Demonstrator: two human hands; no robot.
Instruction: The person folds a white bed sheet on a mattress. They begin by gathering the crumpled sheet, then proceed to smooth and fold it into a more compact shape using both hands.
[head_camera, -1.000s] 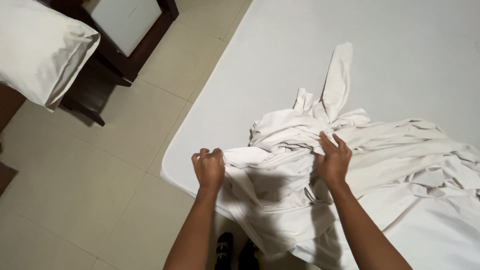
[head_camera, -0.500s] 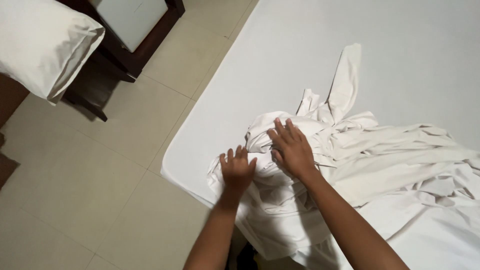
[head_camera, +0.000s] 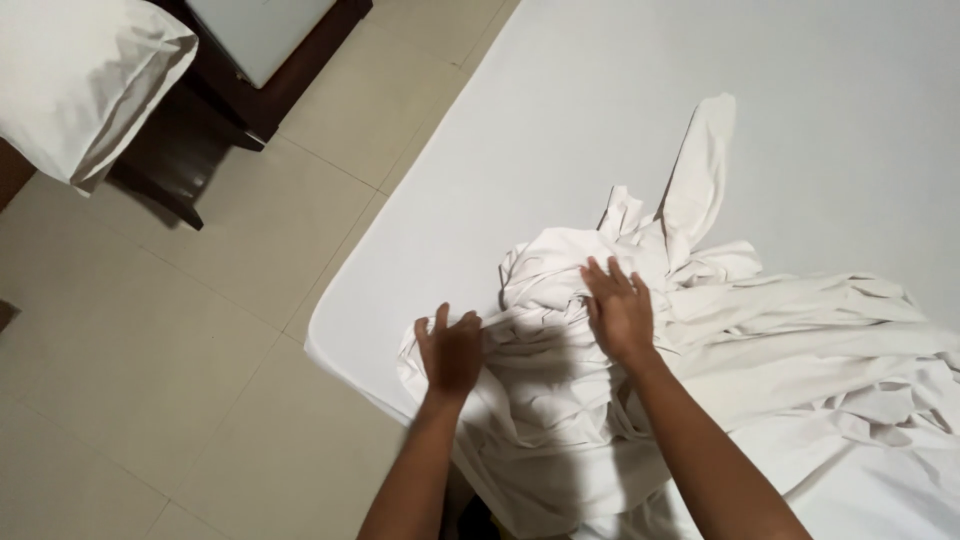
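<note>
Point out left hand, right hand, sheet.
left hand (head_camera: 452, 350), head view, back of the hand
right hand (head_camera: 621, 311), head view, back of the hand
sheet (head_camera: 800, 330), head view, crumpled folds

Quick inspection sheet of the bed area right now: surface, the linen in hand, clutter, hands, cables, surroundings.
Surface: mattress covered in smooth white fabric, its corner near the floor.
Job's things: crumpled white sheet heaped at the corner, one strip lying up the bed, part hanging over the edge.
Clutter: nothing seen.
Grippers: left hand flat on the sheet's left edge, fingers spread; right hand flat on top of the heap, fingers spread. Neither is closed on the cloth.
Cables: nothing seen.
Surroundings: beige tiled floor; dark wooden furniture at top left; white pillow beside it.
</note>
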